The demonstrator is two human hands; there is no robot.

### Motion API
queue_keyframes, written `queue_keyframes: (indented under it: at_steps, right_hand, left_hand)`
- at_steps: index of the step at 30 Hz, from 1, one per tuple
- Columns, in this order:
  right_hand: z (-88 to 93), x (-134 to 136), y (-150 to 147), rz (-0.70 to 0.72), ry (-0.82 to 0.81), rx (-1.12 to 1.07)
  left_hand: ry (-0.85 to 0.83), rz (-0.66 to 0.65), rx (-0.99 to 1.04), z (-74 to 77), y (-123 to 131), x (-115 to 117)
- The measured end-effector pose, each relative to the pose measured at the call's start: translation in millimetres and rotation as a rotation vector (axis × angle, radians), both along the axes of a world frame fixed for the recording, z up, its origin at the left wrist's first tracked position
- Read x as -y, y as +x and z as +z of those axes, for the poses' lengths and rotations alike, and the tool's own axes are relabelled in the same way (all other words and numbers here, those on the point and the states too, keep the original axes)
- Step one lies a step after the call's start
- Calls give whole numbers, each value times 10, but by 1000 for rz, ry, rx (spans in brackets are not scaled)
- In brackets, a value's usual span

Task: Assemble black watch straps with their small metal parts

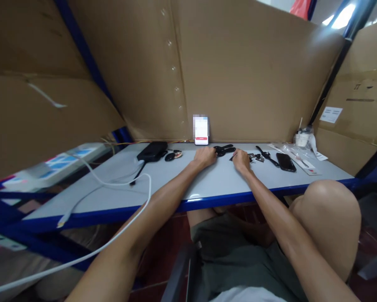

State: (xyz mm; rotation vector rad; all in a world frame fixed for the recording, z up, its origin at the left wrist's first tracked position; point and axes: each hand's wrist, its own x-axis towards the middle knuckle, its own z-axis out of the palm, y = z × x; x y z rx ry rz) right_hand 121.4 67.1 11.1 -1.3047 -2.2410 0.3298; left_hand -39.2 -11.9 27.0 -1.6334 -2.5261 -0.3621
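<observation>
My left hand point(206, 156) rests on the table with its fingers curled closed, touching the near end of some black watch straps point(225, 150). Whatever it grips is hidden behind the fingers. My right hand point(241, 160) is closed too, just right of the straps. A dark edge peeks out at its left side, too small to name. Small dark and silvery pieces point(257, 157) lie right beside that hand. Farther right is a black wristwatch point(268, 156) with its strap spread out. Behind my left hand, a phone with a lit screen point(201, 131) leans upright against the cardboard.
A black phone point(285, 162), plastic bags point(293, 150) and a white cup point(301, 138) occupy the right side. To the left are a black case point(152, 151), a small black oval object point(170, 156) and a white cable point(113, 183) crossing the blue table edge. Cardboard walls point(238, 75) surround the table.
</observation>
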Motion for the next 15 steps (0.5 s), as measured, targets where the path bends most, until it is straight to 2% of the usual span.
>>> queue_keyframes:
  at_steps: [4,8,15]
  right_hand:
    - [-28,-40,-16,62,39,-53]
    - [-34,-49,0,16,36,-65]
    - [7,9,26,-26,14,-22]
  left_hand:
    - [45,-44,41,13,-20,2]
    - [46,-52,17,54,-4,-9]
    - [147,55,24,140,-114,34]
